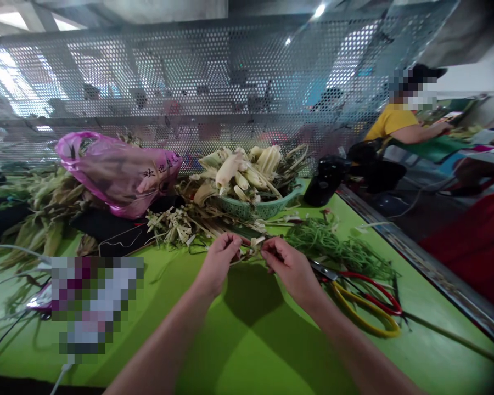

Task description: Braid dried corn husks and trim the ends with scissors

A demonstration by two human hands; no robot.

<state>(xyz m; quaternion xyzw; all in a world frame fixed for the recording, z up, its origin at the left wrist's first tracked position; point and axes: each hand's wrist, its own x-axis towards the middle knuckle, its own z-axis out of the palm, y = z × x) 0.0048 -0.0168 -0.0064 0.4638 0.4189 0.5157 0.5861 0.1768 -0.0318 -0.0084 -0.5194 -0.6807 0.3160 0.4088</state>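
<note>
Both my hands meet above the green tabletop (247, 340), holding a small pale piece of corn husk (256, 242) between them. My left hand (222, 255) pinches its left side, where a thin strand runs. On the other side, the fingers of my right hand (286, 262) are closed against the husk. Fingertips partly hide the piece. Beside my right hand lie scissors (366, 302) with one red and one yellow handle loop. Green string-like strands (341, 241) are heaped behind the scissors.
A green basket (255, 208) of pale corn husks stands behind my hands, left of a black cup-like container (327, 178). To the left are a pink plastic bag (123, 170), dried husks (51, 208) and cables. A perforated metal screen (214, 88) rises behind; a person (399, 123) in yellow sits right.
</note>
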